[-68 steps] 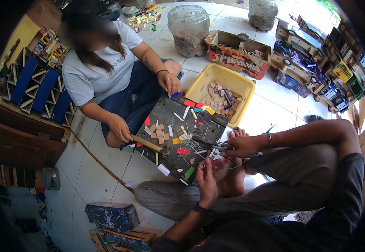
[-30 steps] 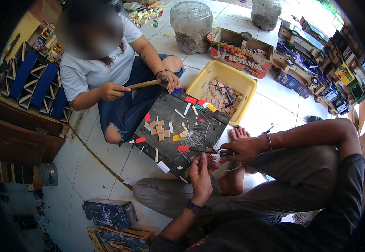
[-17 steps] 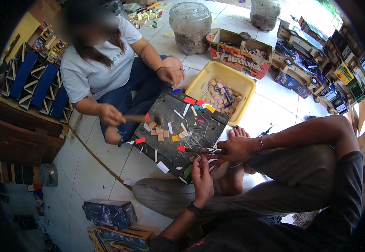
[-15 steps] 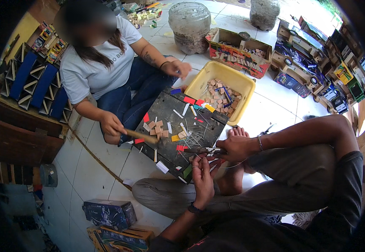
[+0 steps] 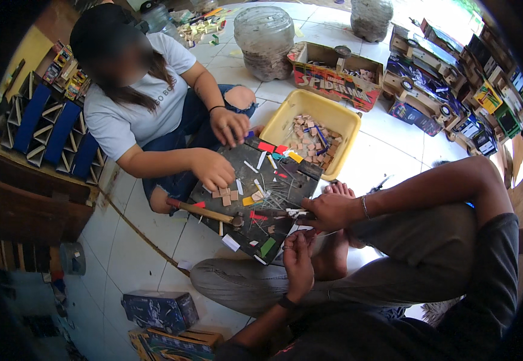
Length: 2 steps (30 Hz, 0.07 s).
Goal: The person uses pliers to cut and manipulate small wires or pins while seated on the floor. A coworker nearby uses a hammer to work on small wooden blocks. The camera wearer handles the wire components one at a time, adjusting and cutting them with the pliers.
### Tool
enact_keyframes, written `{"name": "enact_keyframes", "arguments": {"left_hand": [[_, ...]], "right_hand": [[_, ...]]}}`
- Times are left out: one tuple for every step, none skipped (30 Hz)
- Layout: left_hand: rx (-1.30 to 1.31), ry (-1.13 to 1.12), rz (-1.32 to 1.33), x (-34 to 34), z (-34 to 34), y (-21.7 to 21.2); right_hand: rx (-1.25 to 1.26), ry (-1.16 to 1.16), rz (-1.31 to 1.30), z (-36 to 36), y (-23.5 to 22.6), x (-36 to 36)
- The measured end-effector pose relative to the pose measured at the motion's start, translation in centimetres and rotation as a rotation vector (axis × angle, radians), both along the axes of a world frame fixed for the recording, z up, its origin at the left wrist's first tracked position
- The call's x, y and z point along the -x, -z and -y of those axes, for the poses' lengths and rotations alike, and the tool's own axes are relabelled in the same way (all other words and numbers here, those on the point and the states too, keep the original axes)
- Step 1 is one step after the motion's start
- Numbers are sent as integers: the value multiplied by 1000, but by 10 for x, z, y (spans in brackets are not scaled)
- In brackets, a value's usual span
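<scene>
My right hand [image 5: 332,212] is closed at the near right edge of a dark work board [image 5: 210,161], around the end of a long dark metal tool [image 5: 271,212]; the tool's exact kind is unclear. Just below it, the fingers of my left hand [image 5: 298,259] are pinched together. What they hold, if anything, is too small to name. Thin nails or wires [image 5: 280,191], small wooden blocks [image 5: 226,195], red, yellow and white scraps, and a green piece [image 5: 267,246] lie on the board. A hammer [image 5: 210,210] rests along its left side.
Across the board sits a co-worker, whose hand [image 5: 216,171] reaches over the blocks. A yellow tub [image 5: 350,135] of wooden blocks stands behind the board, near an open carton [image 5: 367,96]. Toy trucks [image 5: 418,93] are stacked at right; a dark blue box [image 5: 162,310] lies at lower left.
The co-worker has let go of the hammer, which now lies on the board, and that hand has moved to the blocks. My hands stay close together, with the left fingers drawn closer in.
</scene>
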<state>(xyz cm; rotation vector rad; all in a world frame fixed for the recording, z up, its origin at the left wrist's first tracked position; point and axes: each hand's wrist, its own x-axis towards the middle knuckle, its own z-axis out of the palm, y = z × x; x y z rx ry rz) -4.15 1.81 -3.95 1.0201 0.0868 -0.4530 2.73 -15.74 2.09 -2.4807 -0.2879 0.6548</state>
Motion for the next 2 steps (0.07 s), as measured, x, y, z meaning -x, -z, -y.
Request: {"name": "enact_keyframes", "arguments": {"left_hand": [[20,20,-21,1,1,2],[87,36,-38,1,1,3]], "right_hand": [[-70,-2,8,2,2,0],[-106,-9,3,4,3,-2]]}}
